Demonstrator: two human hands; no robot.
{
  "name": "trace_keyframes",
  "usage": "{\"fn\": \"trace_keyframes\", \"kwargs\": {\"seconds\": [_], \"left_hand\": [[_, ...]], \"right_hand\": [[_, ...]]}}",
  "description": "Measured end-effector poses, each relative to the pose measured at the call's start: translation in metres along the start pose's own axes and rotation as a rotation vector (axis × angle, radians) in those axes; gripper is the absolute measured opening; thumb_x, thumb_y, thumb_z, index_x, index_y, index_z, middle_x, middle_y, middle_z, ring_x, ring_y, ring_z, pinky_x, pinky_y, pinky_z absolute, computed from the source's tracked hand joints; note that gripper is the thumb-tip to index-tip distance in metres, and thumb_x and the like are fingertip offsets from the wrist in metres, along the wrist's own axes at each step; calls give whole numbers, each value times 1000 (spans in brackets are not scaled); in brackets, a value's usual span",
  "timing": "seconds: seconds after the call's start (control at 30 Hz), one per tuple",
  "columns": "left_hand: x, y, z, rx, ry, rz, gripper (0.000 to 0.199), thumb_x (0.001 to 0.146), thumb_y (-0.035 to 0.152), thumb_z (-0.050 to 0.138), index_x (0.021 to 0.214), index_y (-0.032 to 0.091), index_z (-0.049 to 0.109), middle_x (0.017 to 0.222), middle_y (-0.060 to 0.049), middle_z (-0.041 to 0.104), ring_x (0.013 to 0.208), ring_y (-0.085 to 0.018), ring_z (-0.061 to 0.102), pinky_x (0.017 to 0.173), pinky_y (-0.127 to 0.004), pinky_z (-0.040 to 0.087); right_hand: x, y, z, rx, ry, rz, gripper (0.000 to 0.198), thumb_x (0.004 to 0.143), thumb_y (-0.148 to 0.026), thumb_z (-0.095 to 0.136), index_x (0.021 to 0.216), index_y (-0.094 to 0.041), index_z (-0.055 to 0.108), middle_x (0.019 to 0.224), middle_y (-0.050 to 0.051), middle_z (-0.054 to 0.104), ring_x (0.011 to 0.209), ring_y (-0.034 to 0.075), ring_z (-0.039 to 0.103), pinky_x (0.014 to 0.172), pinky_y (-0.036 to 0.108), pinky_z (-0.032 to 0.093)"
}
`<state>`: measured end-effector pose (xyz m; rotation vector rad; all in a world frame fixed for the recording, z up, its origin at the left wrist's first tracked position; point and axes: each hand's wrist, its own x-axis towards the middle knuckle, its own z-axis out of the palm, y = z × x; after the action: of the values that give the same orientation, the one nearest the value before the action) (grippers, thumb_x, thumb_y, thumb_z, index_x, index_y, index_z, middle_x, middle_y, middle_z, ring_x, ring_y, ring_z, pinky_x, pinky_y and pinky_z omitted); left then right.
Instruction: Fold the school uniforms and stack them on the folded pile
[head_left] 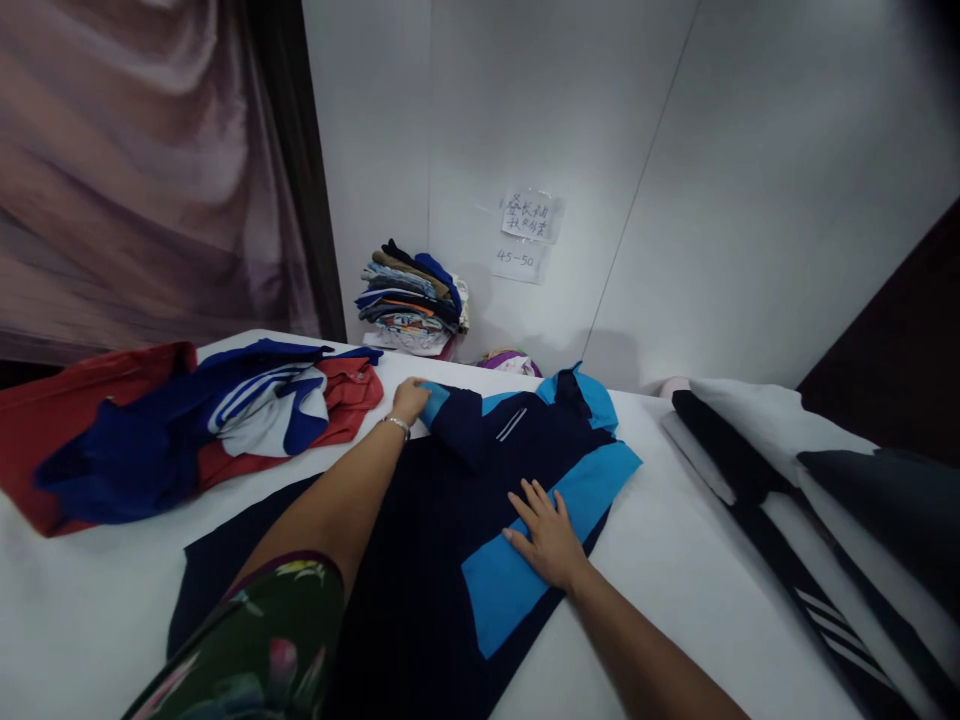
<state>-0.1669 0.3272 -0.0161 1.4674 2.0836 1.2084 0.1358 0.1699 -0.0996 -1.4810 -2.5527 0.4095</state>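
Note:
A navy jacket [420,560] with bright blue panels and a blue collar [592,395] lies spread on the white table, collar toward the wall. My left hand [410,400], with a bracelet at the wrist, is closed on the blue cuff end of the jacket's left-side sleeve [457,425], which is bent across the body. My right hand [546,535] lies flat with fingers spread on the light blue panel [517,590] at the right side. My left forearm hides part of the jacket.
Crumpled blue, white and red clothes [187,430] lie at the left. A folded clothes stack [412,300] stands by the wall beyond the table. Dark striped garments [787,540] lie along the right. Handwritten paper signs [529,235] hang on the wall.

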Motion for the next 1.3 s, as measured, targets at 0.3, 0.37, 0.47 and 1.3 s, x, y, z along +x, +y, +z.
{"fn": "trace_keyframes", "kwargs": {"seconds": [0.3, 0.37, 0.47, 1.3], "left_hand": [[-46, 110, -31, -479, -182, 547, 44, 69, -2, 55, 110, 13, 60, 99, -6, 67, 88, -15, 61, 78, -27, 48], [-81, 117, -26, -461, -304, 661, 44, 62, -5, 52, 99, 15, 65, 92, -3, 68, 86, -16, 61, 79, -29, 48], [-133, 111, -10, -238, -501, 911, 39, 60, -6, 49, 87, 18, 66, 90, -2, 68, 91, -18, 59, 95, -37, 41], [-140, -47, -91, 266, -307, 433, 41, 75, 18, 53, 115, 13, 62, 128, -18, 60, 123, -34, 51, 107, -47, 35]], "right_hand": [[7, 19, -9, 527, 32, 28, 83, 79, -68, 55, 147, -25, 35, 157, 9, 25, 146, 27, 14, 117, 51, 1], [8, 23, -23, 913, 135, 53, 92, 76, -68, 59, 151, -27, 24, 157, 9, 25, 145, 24, 19, 116, 48, 13], [7, 20, -40, 1407, 264, 26, 97, 76, -68, 60, 152, -36, 10, 156, 8, 27, 140, 24, 32, 107, 47, 33], [63, -11, -147, 1409, 259, 151, 19, 79, -34, 66, 76, -21, 51, 55, -6, 58, 49, 9, 59, 49, 18, 50]]}}
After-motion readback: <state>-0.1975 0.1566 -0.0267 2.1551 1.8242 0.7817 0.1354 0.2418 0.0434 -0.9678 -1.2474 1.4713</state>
